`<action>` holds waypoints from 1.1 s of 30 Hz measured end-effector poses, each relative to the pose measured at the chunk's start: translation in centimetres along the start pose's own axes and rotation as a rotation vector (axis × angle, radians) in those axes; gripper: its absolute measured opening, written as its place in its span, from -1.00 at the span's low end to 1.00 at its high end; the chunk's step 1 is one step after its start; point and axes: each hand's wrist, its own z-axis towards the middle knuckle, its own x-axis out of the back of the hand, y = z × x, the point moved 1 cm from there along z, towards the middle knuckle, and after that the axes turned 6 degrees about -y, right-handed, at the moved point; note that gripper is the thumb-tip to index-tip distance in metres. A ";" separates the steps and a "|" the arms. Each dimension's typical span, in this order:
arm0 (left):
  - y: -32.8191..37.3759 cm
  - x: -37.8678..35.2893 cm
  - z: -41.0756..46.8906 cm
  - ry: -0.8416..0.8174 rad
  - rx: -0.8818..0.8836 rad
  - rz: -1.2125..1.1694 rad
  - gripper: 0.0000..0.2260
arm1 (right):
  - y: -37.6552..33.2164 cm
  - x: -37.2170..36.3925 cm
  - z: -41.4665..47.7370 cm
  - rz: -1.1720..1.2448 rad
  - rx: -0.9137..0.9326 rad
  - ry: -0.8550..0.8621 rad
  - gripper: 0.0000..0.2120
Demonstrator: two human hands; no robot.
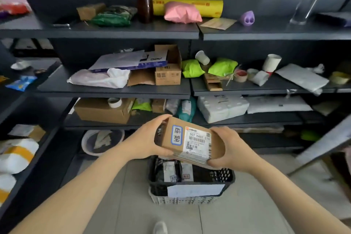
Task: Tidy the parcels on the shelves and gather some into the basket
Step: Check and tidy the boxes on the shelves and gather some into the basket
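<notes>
A small brown cardboard parcel [190, 141] with a white shipping label and a blue-edged sticker is held in the air between both hands. My left hand [146, 138] grips its left end, and my right hand [230, 148] grips its right end. Directly below it on the floor stands the black basket [190, 183], with a few dark and white parcels inside and a white label on its front. Dark shelves [114, 91] behind hold many more parcels, bags and boxes.
The lowest visible shelf carries a large brown box [102, 110] and a white pack [222, 108]. A pale round tub [102, 141] sits on the floor left of the basket. A side shelf at the left holds white bags [17, 156]. A metal leg [322, 150] slants at the right.
</notes>
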 end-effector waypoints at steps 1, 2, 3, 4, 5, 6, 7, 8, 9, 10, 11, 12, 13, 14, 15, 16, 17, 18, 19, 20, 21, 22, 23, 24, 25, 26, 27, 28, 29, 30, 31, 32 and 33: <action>-0.5 -0.4 1.8 -0.039 -0.012 0.000 -0.09 | 0.7 -0.1 0.7 -0.029 -0.020 0.003 -0.08; -1.1 -0.7 3.7 -0.081 -0.015 0.006 -0.09 | 1.4 -0.3 1.5 -0.049 -0.041 0.000 -0.09; -1.7 -1.0 5.6 -0.123 -0.020 0.009 -0.07 | 2.1 -0.4 2.4 -0.052 -0.061 -0.004 -0.10; -2.3 -1.2 7.5 -0.168 -0.022 0.008 -0.06 | 2.9 -0.7 3.4 -0.040 -0.086 -0.006 -0.12; -3.0 -1.4 9.4 -0.210 -0.028 0.003 -0.05 | 3.7 -1.0 4.5 -0.028 -0.111 -0.005 -0.14; -3.7 -1.6 11.3 -0.244 -0.033 0.000 -0.05 | 4.6 -1.5 5.7 -0.025 -0.136 -0.004 -0.14; -4.4 -1.9 13.1 -0.278 -0.040 -0.003 -0.06 | 5.5 -2.0 6.8 -0.028 -0.163 -0.001 -0.13; -5.1 -2.1 14.9 -0.311 -0.049 -0.010 -0.06 | 6.5 -2.6 8.0 -0.028 -0.193 0.000 -0.12; -5.9 -2.4 16.6 -0.339 -0.063 -0.014 -0.07 | 7.4 -3.4 9.1 -0.029 -0.221 0.002 -0.12; -6.7 -2.9 18.2 -0.367 -0.074 -0.013 -0.08 | 8.3 -4.3 10.1 -0.029 -0.251 0.000 -0.12; -7.5 -3.6 19.7 -0.393 -0.086 -0.004 -0.08 | 9.2 -5.3 11.0 -0.029 -0.279 0.002 -0.12; -8.4 -4.4 21.1 -0.416 -0.101 0.008 -0.09 | 10.2 -6.4 11.8 -0.022 -0.310 0.003 -0.13; -9.3 -5.4 22.4 -0.438 -0.114 0.023 -0.09 | 11.2 -7.7 12.4 -0.013 -0.342 0.007 -0.15; -10.2 -6.5 23.7 -0.460 -0.122 0.038 -0.10 | 12.1 -9.1 12.8 -0.003 -0.384 0.009 -0.17; -11.2 -7.7 24.9 -0.474 -0.128 0.050 -0.11 | 12.9 -10.6 13.2 0.002 -0.434 0.017 -0.19; -12.2 -8.8 26.0 -0.479 -0.131 0.055 -0.14 | 13.7 -12.0 13.6 0.010 -0.494 0.030 -0.19; -13.2 -10.0 27.0 -0.473 -0.120 0.055 -0.19 | 14.4 -13.4 14.0 0.027 -0.564 0.042 -0.19; -14.3 -11.1 27.8 -0.453 -0.099 0.060 -0.23 | 15.3 -14.7 14.4 0.062 -0.640 0.051 -0.18; -15.5 -12.3 28.6 -0.429 -0.073 0.080 -0.27 | 16.3 -15.9 15.0 0.100 -0.708 0.064 -0.17; -16.7 -13.4 29.3 -0.414 -0.045 0.106 -0.31 | 17.5 -17.1 15.6 0.135 -0.768 0.078 -0.16; -17.9 -14.5 29.9 -0.410 -0.013 0.148 -0.35 | 18.7 -18.2 16.2 0.158 -0.821 0.091 -0.15; -19.1 -15.6 30.5 -0.412 0.016 0.195 -0.38 | 20.1 -19.4 16.7 0.180 -0.875 0.101 -0.15; -20.3 -16.8 31.1 -0.421 0.044 0.235 -0.41 | 21.4 -20.6 17.3 0.200 -0.929 0.106 -0.17; -21.4 -18.0 31.7 -0.432 0.066 0.260 -0.44 | 22.7 -21.8 18.0 0.224 -0.976 0.104 -0.18; -22.5 -19.1 32.2 -0.445 0.083 0.272 -0.47 | 23.9 -23.0 18.6 0.240 -1.012 0.095 -0.19; -23.6 -20.3 32.8 -0.459 0.098 0.279 -0.50 | 25.1 -24.3 19.3 0.249 -1.042 0.082 -0.20; -24.6 -21.5 33.5 -0.465 0.106 0.295 -0.52 | 26.3 -25.5 20.1 0.245 -1.066 0.069 -0.21; -25.7 -22.6 34.1 -0.468 0.109 0.320 -0.53 | 27.3 -26.6 20.8 0.237 -1.087 0.056 -0.22; -26.7 -23.6 34.7 -0.470 0.109 0.348 -0.54 | 28.4 -27.8 21.6 0.226 -1.102 0.039 -0.23; -27.8 -24.6 35.4 -0.479 0.111 0.378 -0.54 | 29.4 -28.9 22.4 0.215 -1.110 0.024 -0.23; -28.8 -25.4 36.0 -0.494 0.107 0.416 -0.54 | 30.4 -30.0 23.1 0.202 -1.114 0.007 -0.23; -29.8 -26.3 36.6 -0.514 0.104 0.458 -0.53 | 31.3 -31.0 23.7 0.191 -1.122 -0.005 -0.23; -30.6 -27.1 37.3 -0.533 0.099 0.502 -0.53 | 32.3 -31.9 24.2 0.182 -1.136 -0.011 -0.24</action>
